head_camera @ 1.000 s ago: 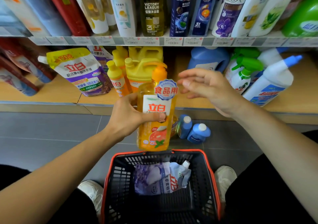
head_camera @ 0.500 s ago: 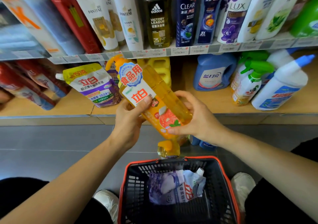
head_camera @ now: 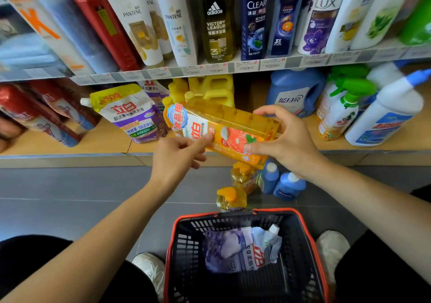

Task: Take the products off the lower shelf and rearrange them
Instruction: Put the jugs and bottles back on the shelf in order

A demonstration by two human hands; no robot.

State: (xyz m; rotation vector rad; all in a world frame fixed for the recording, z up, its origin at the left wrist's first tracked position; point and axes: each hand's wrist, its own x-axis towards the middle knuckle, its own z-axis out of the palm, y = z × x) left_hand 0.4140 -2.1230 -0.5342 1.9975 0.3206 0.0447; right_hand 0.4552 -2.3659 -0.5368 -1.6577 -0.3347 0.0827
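Note:
An orange dish-soap bottle (head_camera: pixel 233 125) lies nearly level in the air in front of the lower shelf (head_camera: pixel 70 144), its pump end pointing left. My right hand (head_camera: pixel 286 144) grips its base end, fingers over the top and thumb on the label side. My left hand (head_camera: pixel 177 158) pinches its lower edge near the white label, thumb on the front and fingers curled below. On the shelf behind stand yellow jugs (head_camera: pixel 214 88), a purple-and-yellow pouch (head_camera: pixel 130 114), a blue detergent jug (head_camera: pixel 293 93) and green-topped spray bottles (head_camera: pixel 342 109).
A black basket with a red rim (head_camera: pixel 312 244) stands between my feet and holds a lavender pouch (head_camera: pixel 242 249). Two orange pump bottles (head_camera: pixel 232 197) and two blue bottles (head_camera: pixel 288 186) stand on the grey floor before the shelf. Red pouches (head_camera: pixel 46 111) lie at the shelf's left.
The bottle went from upright in my left hand to lying nearly level. My right hand came in and took its base end; my left hand's grip slid back to a pinch.

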